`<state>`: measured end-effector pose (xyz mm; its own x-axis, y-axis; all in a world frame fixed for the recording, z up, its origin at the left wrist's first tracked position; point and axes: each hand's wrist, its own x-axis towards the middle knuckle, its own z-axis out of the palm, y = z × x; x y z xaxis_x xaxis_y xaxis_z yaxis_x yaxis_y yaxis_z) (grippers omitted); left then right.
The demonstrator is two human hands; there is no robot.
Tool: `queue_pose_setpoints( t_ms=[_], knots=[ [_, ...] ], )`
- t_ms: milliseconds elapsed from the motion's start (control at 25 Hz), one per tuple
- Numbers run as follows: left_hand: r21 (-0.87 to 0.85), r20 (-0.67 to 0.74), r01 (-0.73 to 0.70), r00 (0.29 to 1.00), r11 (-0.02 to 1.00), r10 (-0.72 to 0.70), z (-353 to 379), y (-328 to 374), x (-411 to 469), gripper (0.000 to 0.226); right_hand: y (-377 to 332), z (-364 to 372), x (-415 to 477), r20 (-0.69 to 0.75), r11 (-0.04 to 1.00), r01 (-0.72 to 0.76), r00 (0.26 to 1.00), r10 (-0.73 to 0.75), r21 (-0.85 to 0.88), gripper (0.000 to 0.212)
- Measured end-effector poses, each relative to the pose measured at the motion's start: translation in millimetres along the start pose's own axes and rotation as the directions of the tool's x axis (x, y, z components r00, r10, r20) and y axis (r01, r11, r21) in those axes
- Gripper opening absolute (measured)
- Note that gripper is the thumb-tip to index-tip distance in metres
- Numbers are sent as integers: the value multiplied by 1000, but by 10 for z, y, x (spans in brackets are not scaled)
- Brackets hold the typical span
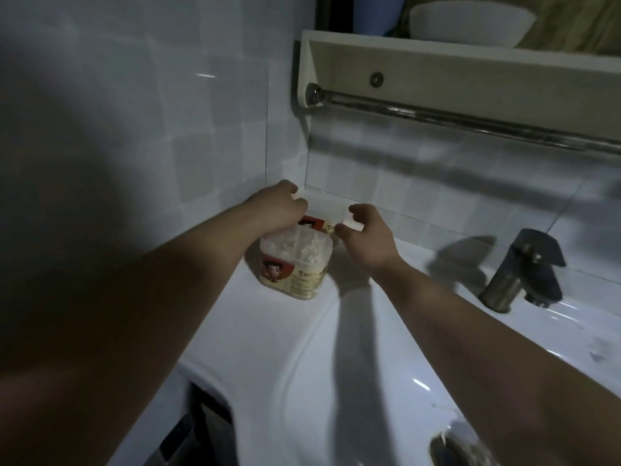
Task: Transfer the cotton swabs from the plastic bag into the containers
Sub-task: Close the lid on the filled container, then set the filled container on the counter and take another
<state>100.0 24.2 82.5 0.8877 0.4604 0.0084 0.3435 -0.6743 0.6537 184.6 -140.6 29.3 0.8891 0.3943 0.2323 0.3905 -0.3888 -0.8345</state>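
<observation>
the right hand's fingers [357,210] are curled, the forefinger above and the thumb below, pinching the right end of a white lid [327,210]; the left hand's fingers [296,202] curl down over the lid's left end, their tips hidden behind the knuckles; the lid sits level over the far container [315,224], whose red label shows just under it; the right hand [368,237] and left hand [280,208] reach in from bare forearms; just in front, touching or nearly touching the far one, stands the near container [295,274], open at the top and packed with upright cotton swabs [304,245]; both containers stand at the back left corner of the white sink [268,334] ledge, close to the tiled wall [188,136]; a metal faucet [524,270] stands on the back edge to the right; a towel rail [470,120] runs under a shelf [443,70] above; the drain [458,447] shows at the bottom of the basin.
</observation>
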Motion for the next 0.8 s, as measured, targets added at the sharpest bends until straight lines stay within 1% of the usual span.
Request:
queue_pose_setpoints(
  t_ms=[80, 160, 240, 320, 440, 520, 600, 680, 800],
  knots=[
    [-3, 35, 28, 999, 1000, -28, 20, 55, 111, 59, 19, 38, 71, 84, 999, -17, 996, 14, 30, 69],
    [-18, 30, 37, 999, 999, -36, 32, 92, 179, 56, 47, 63, 120, 172, 1000, 2, 985, -3, 7, 84],
    [-33, 40, 35, 999, 999, -33, 48, 106, 222, 56, 99, 60, 142, 208, 998, 20, 978, -31, 55, 88],
    [-34, 37, 22, 999, 999, -21, 64, 132, 226, 57, 151, 43, 155, 202, 990, 23, 978, -51, 138, 85],
    [-54, 2, -11, 1000, 998, 11, 53, 170, 207, 63, 192, 1, 184, 92, 976, 36, 994, -57, 216, 77],
    [-72, -52, -62, 997, 995, 59, 29, 230, 127, 76, 171, -72, 167, -7, 959, 78, 997, -79, 273, 74],
    [-78, -130, -117, 986, 990, 106, 26, 298, 25, 86, 109, -214, 110, -90, 951, 135, 989, -114, 280, 71],
    [-99, -180, -177, 971, 979, 157, 46, 374, -87, 85, 30, -385, 6, -156, 948, 192, 975, -156, 254, 68],
    [-212, -195, -263, 955, 941, 223, 113, 554, -305, 71, -43, -652, -217, -224, 941, 245, 955, -193, 232, 61]
  ],
)
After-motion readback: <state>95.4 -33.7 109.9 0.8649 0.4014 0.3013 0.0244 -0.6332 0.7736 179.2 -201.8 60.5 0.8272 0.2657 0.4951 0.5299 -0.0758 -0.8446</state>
